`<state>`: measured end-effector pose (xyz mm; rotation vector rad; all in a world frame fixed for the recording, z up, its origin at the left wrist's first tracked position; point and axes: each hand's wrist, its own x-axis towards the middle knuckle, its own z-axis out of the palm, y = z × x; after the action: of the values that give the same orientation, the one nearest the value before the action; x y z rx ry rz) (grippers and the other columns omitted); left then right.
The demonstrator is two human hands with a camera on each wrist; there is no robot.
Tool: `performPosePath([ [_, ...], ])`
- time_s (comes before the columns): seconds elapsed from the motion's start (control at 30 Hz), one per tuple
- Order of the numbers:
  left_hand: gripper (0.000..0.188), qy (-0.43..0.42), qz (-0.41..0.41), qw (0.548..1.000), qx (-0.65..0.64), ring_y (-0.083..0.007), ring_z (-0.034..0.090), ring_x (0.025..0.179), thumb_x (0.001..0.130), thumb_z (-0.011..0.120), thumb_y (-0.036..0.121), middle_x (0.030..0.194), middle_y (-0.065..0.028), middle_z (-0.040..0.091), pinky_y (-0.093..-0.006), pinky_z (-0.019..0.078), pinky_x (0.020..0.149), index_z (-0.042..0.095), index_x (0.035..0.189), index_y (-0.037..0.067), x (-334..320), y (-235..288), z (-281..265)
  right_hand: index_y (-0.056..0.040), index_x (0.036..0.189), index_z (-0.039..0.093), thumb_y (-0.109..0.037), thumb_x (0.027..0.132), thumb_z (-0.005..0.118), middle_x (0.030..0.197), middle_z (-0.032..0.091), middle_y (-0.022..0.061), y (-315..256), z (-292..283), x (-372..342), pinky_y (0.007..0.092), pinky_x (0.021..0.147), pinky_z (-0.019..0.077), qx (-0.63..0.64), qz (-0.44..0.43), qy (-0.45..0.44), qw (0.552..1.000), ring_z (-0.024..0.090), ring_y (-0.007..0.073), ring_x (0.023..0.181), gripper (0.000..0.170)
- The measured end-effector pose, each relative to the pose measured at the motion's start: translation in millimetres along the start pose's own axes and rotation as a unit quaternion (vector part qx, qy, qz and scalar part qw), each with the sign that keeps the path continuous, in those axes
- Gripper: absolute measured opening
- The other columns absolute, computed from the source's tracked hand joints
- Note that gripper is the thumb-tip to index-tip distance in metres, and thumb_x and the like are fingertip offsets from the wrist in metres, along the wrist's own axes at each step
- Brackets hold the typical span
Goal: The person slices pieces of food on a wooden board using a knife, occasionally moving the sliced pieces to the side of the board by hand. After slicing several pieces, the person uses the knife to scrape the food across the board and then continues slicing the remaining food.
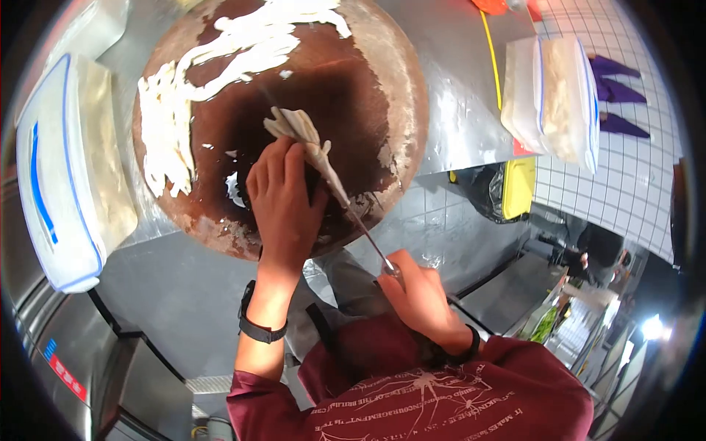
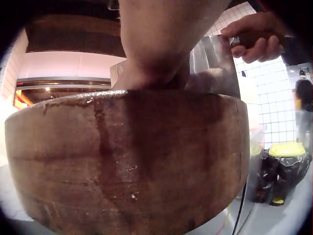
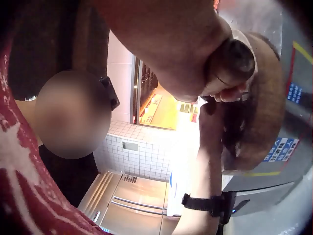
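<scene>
On a round wooden chopping block (image 1: 346, 95), the left hand (image 1: 283, 191) holds down a small bunch of pale, wet food strips (image 1: 298, 126) with its fingertips. The right hand (image 1: 421, 294) grips a cleaver by its handle (image 3: 238, 59), near the block's front edge. Seen from above, the blade (image 1: 364, 228) is almost edge-on, its far part beside the left fingers and the strips. The left wrist view shows the cleaver's broad metal face (image 2: 222, 61) upright over the block. More long white strips (image 1: 165, 125) lie along the block's left and far sides.
Lidded plastic tubs (image 1: 62, 176) stand on the steel counter left of the block, and further tubs (image 1: 555, 99) stand at the right. A yellow-lidded bin (image 1: 518, 189) with a black bag is beyond the counter. Another person (image 1: 599, 250) is in the background.
</scene>
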<state>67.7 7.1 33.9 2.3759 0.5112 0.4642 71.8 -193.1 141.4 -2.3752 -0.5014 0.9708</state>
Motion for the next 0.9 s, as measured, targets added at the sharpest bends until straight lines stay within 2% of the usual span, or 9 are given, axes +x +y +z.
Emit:
performPosePath([
  [0.3, 0.06, 0.025, -0.013, 0.999, -0.015, -0.0308, 0.05, 0.122, 0.065, 0.078, 0.009, 0.127, -0.0119, 0.053, -0.0441, 0.0366, 0.103, 0.053, 0.12, 0.004, 1, -1, 2, -0.0016, 0.102, 0.052, -0.019, 0.095, 0.062, 0.071, 0.064, 0.0201, -24, -4, 26, 0.0474, 0.058, 0.0495, -0.023, -0.012, 0.011, 1.0, 0.064, 0.0437, 0.067, 0.022],
  [0.37, 0.052, 0.015, -0.01, 0.999, -0.026, -0.0339, 0.05, 0.121, 0.071, 0.075, 0.011, 0.124, -0.0149, 0.054, -0.0443, 0.0357, 0.102, 0.055, 0.119, 0.005, 1, -3, 2, -0.0018, 0.102, 0.052, -0.019, 0.094, 0.062, 0.069, 0.063, 0.0198, -30, -3, 31, 0.0468, 0.057, 0.0491, -0.017, 0.012, 0.01, 1.0, 0.065, 0.0435, 0.066, 0.021],
  [0.6, 0.051, 0.031, -0.012, 0.999, -0.031, -0.0338, 0.05, 0.12, 0.071, 0.075, 0.01, 0.123, -0.015, 0.054, -0.0439, 0.0357, 0.102, 0.055, 0.118, 0.005, -1, -2, 4, -0.002, 0.104, 0.052, -0.019, 0.094, 0.062, 0.069, 0.064, 0.02, -18, 2, 3, 0.0472, 0.059, 0.0494, -0.057, 0.039, 0.021, 0.997, 0.065, 0.0436, 0.067, 0.022],
  [0.8, 0.055, 0.012, -0.018, 0.999, -0.035, -0.0337, 0.05, 0.121, 0.069, 0.076, 0.008, 0.123, -0.0152, 0.053, -0.0439, 0.0357, 0.102, 0.055, 0.12, 0.004, 0, -2, 3, -0.0024, 0.106, 0.052, -0.02, 0.095, 0.061, 0.069, 0.063, 0.0208, -38, 10, 35, 0.0479, 0.059, 0.0495, -0.034, 0.004, 0.039, 0.999, 0.065, 0.0435, 0.068, 0.022],
  [0.9, 0.057, 0.009, -0.026, 0.999, -0.033, -0.03, 0.051, 0.123, 0.063, 0.072, 0.004, 0.128, -0.0134, 0.053, -0.0434, 0.0368, 0.103, 0.055, 0.117, 0.001, -1, -3, 6, -0.0025, 0.106, 0.052, -0.02, 0.095, 0.061, 0.069, 0.063, 0.0208, -39, 13, 38, 0.0482, 0.059, 0.0494, -0.061, 0.001, 0.048, 0.997, 0.065, 0.0434, 0.068, 0.023],
])
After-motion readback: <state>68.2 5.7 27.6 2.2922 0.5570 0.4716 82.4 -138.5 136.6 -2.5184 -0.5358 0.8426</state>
